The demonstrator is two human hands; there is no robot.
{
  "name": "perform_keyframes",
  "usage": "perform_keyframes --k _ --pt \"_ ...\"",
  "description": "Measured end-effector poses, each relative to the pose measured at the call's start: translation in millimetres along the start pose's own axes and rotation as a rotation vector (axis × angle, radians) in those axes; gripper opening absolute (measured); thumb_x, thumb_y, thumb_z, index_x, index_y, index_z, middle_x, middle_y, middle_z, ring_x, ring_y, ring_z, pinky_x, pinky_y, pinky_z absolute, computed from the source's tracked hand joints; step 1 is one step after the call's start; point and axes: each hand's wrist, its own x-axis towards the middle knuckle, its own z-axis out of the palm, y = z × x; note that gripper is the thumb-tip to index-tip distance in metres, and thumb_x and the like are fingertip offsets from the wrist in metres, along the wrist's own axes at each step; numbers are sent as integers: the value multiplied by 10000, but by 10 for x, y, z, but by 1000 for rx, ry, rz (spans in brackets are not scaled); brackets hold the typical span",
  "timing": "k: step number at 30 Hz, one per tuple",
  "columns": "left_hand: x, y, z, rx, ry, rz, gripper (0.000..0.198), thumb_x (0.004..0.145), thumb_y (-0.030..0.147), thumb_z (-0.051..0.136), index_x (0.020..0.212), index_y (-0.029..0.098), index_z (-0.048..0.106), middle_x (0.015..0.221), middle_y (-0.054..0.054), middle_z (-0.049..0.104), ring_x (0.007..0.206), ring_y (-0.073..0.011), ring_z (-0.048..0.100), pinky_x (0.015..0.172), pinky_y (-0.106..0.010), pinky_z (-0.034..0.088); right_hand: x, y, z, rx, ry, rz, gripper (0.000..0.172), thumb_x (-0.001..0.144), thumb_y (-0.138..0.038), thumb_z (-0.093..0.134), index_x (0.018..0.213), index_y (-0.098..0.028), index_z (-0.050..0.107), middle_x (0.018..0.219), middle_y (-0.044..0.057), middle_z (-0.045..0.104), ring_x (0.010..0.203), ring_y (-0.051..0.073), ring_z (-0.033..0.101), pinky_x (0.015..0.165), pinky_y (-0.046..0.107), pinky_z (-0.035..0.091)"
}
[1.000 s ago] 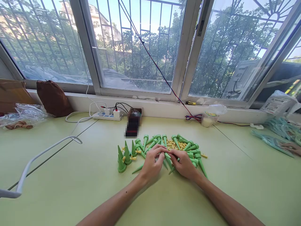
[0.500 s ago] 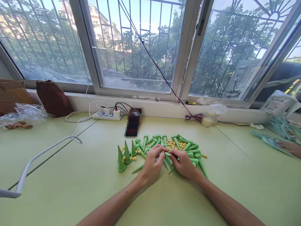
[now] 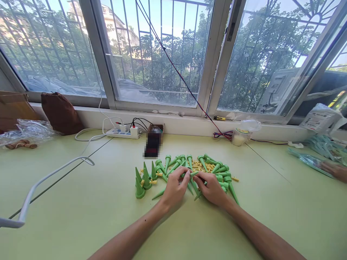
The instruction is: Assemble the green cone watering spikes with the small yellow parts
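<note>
1. While the left hand (image 3: 175,185) pinches a green cone (image 3: 193,174) above the counter (image 3: 173,231), the right hand (image 3: 211,186) has its fingers drawn together by the cone's pointed end; whether they grip it, I cannot tell.
2. Left of both hands, standing cones (image 3: 146,179) have yellow pieces (image 3: 153,182) among them.
3. Loose cones (image 3: 232,189) lie around a yellow pile (image 3: 199,166).
4. Farther back, a power strip (image 3: 119,135) sits near the window ledge (image 3: 184,124).
</note>
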Motion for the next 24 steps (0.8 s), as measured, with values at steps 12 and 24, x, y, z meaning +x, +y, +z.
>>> perform_keyframes --k 12,24 --pt "9 19 -23 -33 -23 -10 259 949 341 495 898 180 691 885 -47 661 804 -173 606 682 -261 470 -1 1 -6 -18 11 -5 322 989 -309 463 691 -202 522 593 -9 561 532 144 472 541 265 362" --pt "15 33 -29 -25 -46 -23 257 940 328 492 863 177 686 897 -54 662 821 -183 609 712 -273 483 -3 37 10 -2 -4 11 276 979 -269 458 718 -206 524 619 -2 562 550 153 472 555 272 360"
